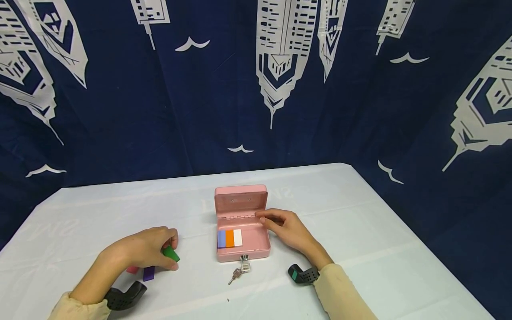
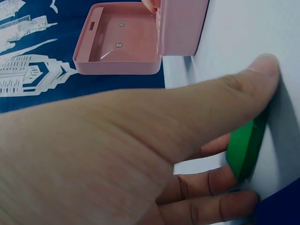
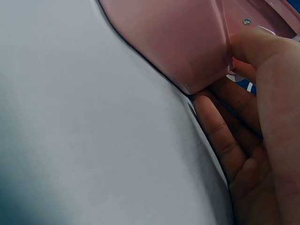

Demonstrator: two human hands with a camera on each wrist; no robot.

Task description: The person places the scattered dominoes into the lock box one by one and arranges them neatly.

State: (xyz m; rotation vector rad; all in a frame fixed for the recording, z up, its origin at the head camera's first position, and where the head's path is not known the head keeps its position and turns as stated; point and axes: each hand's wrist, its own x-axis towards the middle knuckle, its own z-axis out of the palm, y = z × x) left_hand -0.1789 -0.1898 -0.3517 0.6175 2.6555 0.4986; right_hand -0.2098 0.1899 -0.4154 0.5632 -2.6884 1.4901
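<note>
Between the thumb and fingers of my left hand (image 1: 142, 250) a green block (image 1: 171, 254) is pinched, close over the white tabletop. A pink metal cash box (image 1: 256, 242) stands at the middle with its lid raised. Inside, light blue (image 1: 222, 239), orange (image 1: 230, 238) and white (image 1: 238, 238) blocks lie side by side at the left. My right hand (image 1: 292, 229) grips the box's right wall near the hinge, thumb at the rim and fingers outside. Under my left hand, a purple block (image 1: 149, 273) and a red block (image 1: 132, 269) lie partly hidden.
A small padlock (image 1: 245, 266) hangs at the box's front, with keys (image 1: 236, 274) on the table beside it. Black wrist mounts (image 1: 126, 297) sit on both forearms. A dark blue curtain (image 1: 224, 102) with white building prints stands behind the white table (image 1: 340, 200).
</note>
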